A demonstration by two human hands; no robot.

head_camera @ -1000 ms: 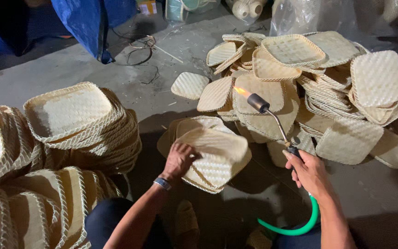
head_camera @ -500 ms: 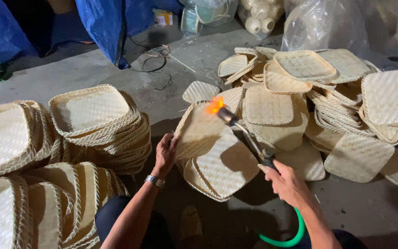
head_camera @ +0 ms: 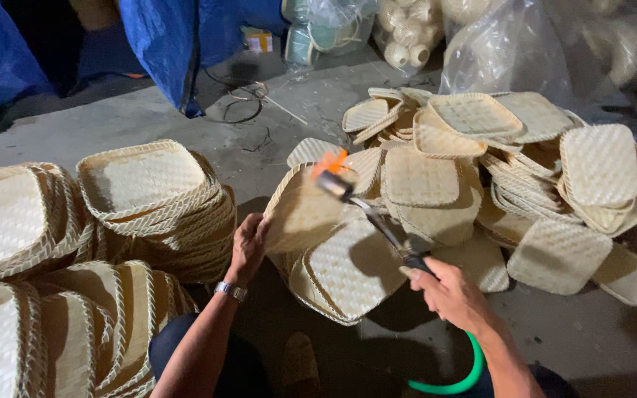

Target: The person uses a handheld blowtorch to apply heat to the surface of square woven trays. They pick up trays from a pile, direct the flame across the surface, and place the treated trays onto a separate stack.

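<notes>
Woven bamboo tray (head_camera: 304, 214), pale and square with rounded corners, stands tilted on edge near the middle of the concrete floor (head_camera: 599, 339), its rim pinched in the curled fingers of the left hand (head_camera: 248, 247), which wears a metal wristwatch (head_camera: 230, 291). The right hand (head_camera: 451, 295) is wrapped tight around the grip of a slim metal gas torch (head_camera: 374, 217), whose orange flame (head_camera: 331, 162) licks the tray's upper rim. A green hose (head_camera: 451, 379) loops from the torch at the near edge. More flat woven trays (head_camera: 352, 269) lie under the tilted one. Neat nested stacks (head_camera: 149, 199) stand at left; a loose heap (head_camera: 525, 162) sprawls at right. Blue tarpaulin (head_camera: 178, 37) and clear plastic bags (head_camera: 510, 51) line the far side.
</notes>
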